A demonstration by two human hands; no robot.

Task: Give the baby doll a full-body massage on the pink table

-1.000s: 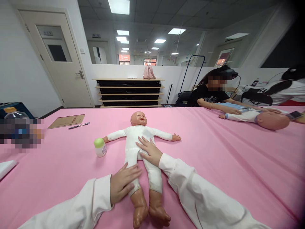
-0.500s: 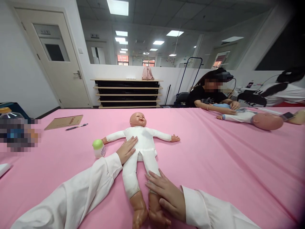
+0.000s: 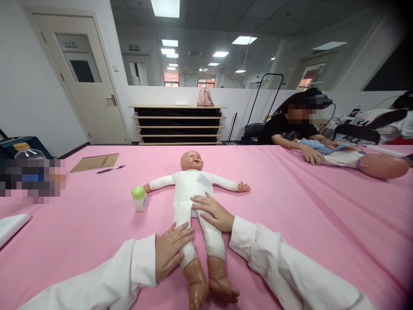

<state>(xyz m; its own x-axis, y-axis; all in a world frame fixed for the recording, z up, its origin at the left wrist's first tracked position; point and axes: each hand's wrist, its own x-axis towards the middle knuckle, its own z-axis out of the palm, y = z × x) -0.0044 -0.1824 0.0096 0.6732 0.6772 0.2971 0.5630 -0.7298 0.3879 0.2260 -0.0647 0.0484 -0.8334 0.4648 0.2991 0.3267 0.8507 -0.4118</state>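
On the pink cloth lies a baby doll [image 3: 194,185] on its back, head away from me, arms spread, with a white cloth body and bare plastic feet. My left hand [image 3: 171,249] rests flat with fingers spread over the doll's leg on the left, near the knee. Across the top of the other leg and the lower belly lies my right hand [image 3: 215,212], open, palm down. Neither hand grips anything. Close to the doll's hand on the left stands a small jar [image 3: 140,199] with a green lid.
A brown notebook [image 3: 95,162] and a pen [image 3: 111,169] lie at the far left, near a partly blurred bottle [image 3: 30,159]. A white object [image 3: 13,228] sits at the left edge. Across the table, a person [image 3: 293,125] handles another doll [image 3: 382,166].
My left hand has slid down from the doll's belly to its leg. My right hand has moved up from the lower leg to the hip. The view has shifted slightly left.
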